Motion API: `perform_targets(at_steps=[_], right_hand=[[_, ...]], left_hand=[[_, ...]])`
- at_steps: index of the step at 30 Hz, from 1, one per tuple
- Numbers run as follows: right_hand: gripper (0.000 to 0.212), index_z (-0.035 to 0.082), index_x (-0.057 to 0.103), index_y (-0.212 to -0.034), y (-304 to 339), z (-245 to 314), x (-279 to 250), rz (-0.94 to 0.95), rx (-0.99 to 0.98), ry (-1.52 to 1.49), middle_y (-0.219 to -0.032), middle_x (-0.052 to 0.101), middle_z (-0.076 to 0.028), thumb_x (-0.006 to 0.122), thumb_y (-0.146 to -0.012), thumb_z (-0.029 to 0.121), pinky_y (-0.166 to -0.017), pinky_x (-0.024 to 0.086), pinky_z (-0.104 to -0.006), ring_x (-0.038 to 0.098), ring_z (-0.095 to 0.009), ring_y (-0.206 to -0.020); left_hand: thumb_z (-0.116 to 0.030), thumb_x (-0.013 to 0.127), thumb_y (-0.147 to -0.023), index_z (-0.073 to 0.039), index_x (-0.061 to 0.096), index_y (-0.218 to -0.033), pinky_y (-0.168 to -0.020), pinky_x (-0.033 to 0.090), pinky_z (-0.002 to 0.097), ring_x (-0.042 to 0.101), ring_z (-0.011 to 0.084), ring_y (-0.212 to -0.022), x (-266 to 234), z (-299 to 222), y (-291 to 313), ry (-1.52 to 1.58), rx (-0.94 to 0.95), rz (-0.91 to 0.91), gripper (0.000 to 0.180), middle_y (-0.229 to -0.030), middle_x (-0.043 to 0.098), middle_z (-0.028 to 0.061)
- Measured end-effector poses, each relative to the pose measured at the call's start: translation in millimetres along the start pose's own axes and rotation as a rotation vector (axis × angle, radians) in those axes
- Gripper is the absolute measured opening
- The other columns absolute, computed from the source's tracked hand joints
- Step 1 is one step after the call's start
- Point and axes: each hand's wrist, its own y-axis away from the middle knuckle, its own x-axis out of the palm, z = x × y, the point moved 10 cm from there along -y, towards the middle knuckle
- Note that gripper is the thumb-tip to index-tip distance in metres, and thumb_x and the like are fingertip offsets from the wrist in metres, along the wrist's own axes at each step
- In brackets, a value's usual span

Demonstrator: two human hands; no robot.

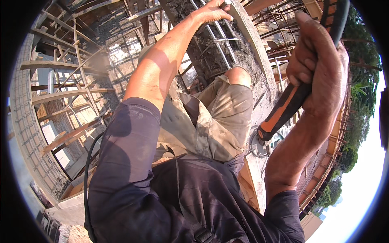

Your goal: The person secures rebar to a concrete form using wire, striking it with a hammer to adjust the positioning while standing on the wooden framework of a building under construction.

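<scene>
My right hand (320,69), raised close on the right, is wrapped round a long tool with an orange-and-black grip (281,107). The tool's upper end runs out of the picture, so its full shape is hidden. My left hand (212,13) reaches far forward to the top edge, closed on a pale-ended rod (226,3); most of the rod is out of sight. Below that hand, steel reinforcing bars (219,36) run along a rough concrete trough. A grey round metal piece (259,142) shows by the grip's lower end; whether they join, I cannot tell.
My bent knee (238,76) is beside the concrete edge (259,48). Timber props and planks (60,95) stand over a lower level at left. A reinforcing-bar grid (26,117) lies along the far left. A black cable (87,178) hangs by my left sleeve. Trees (358,105) rise at right.
</scene>
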Motion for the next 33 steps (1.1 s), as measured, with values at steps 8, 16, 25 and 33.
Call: perform_targets(at_steps=[8, 16, 25, 33], right_hand=[[0.023, 0.006, 0.054, -0.076, -50.5, 10.0, -4.1, -0.163, -0.296, -0.087, -0.058, 0.048, 0.000, 0.065, -0.090, 0.020, -0.045, 0.037, -0.0287, 0.046, -0.012, -0.046], [0.028, 0.001, 0.057, -0.074, 1.8, -129.0, 25.9, 0.022, 0.399, 0.313, -0.054, 0.052, -0.002, 0.069, -0.088, 0.021, -0.041, 0.036, -0.0283, 0.047, -0.010, -0.042], [0.025, 0.005, 0.059, -0.078, -63.9, 42.9, -18.9, -0.032, -0.365, -0.262, -0.062, 0.050, 0.001, 0.062, -0.099, 0.018, -0.046, 0.038, -0.0268, 0.044, -0.009, -0.046], [0.021, 0.006, 0.051, -0.077, 8.2, -197.1, 25.7, -0.066, 0.727, 0.035, -0.057, 0.046, 0.001, 0.066, -0.089, 0.014, -0.040, 0.034, -0.0322, 0.044, -0.010, -0.043]], left_hand=[[-0.001, 0.079, -0.079, -0.007, 0.056, -0.094, -0.070, 0.056, 0.0330, 0.063, 0.0161, -0.079, -1.1, 1.2, 4.8, -0.087, 0.015, 0.041, 0.028, -0.080, 0.059, 0.0025], [-0.020, 0.090, -0.077, -0.008, 0.069, -0.114, -0.079, 0.051, 0.0352, 0.060, 0.0138, -0.085, 0.3, -7.9, 21.6, -0.368, 0.122, -0.081, 0.044, -0.087, 0.062, -0.0031], [0.007, 0.078, -0.080, -0.010, 0.050, -0.079, -0.063, 0.050, 0.0280, 0.059, 0.0104, -0.076, 0.5, -0.2, 8.3, -0.154, 0.173, 0.124, 0.033, -0.076, 0.055, -0.0027], [0.002, 0.073, -0.084, -0.004, 0.066, -0.102, -0.072, 0.051, 0.0324, 0.059, 0.0144, -0.089, -2.8, 16.2, 18.1, -0.375, 0.172, 0.041, 0.021, -0.092, 0.063, 0.0017]])
